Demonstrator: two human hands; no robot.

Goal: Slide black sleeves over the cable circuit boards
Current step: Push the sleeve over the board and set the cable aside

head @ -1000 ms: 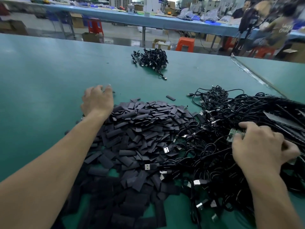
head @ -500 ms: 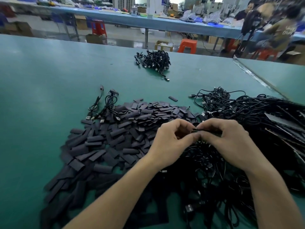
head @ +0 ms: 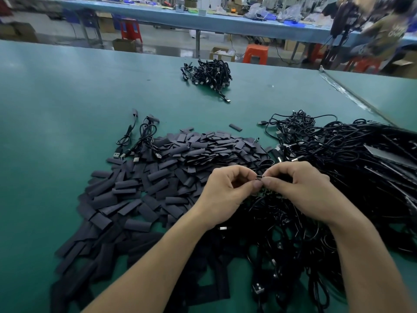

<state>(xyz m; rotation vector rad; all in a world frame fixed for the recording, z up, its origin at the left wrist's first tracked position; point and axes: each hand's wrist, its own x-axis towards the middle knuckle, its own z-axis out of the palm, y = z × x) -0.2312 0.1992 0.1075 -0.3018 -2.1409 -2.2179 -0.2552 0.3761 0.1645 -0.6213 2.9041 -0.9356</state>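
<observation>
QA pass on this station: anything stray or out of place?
One sleeve lies alone on the table behind the sleeve pile. A few cables sprawl at its left edge, apart from the main tangle.

Left side and middle of the green table (head: 56,123) are wide open; sleeve pile (head: 171,177) and cable heap (head: 352,177) crowd the near half.

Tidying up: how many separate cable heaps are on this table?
3: a far bundle, a small bunch at the sleeves' far-left edge, a big tangle at right; strays may hide.
</observation>
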